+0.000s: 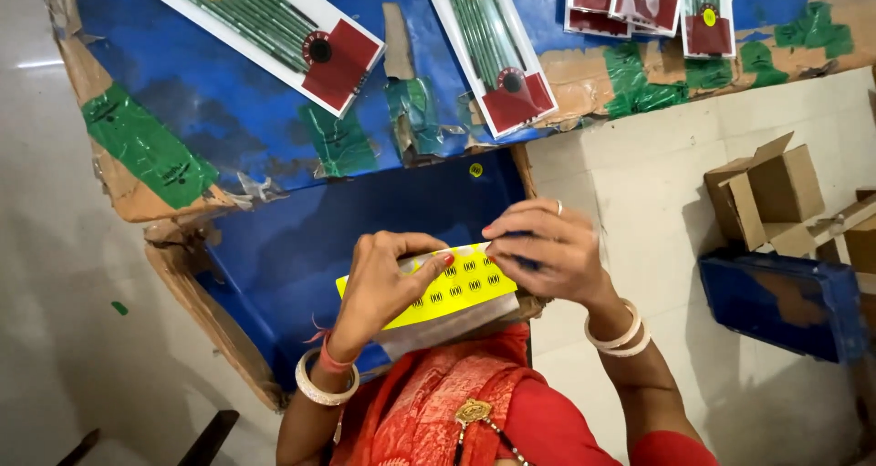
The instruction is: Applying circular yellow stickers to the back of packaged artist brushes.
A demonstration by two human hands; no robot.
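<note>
A yellow sticker sheet (447, 293), printed with rows of small dark oval marks, is held low over the blue work surface (301, 238), just in front of the person's red garment. Its left portion is gripped by the left hand (383, 279), thumb on top and fingers curled beneath. Its upper right corner is met by the right hand (547, 247), whose thumb and fingertips are pinched together at the sheet's edge; whether a sticker is caught between them cannot be told. One loose yellow round sticker (475, 169) is seen on the blue surface beyond the hands. Further off, long white packs (265, 23) with green sticks and red panels are laid out. Cardboard boxes (766, 197) stand on the floor to the right.
</note>
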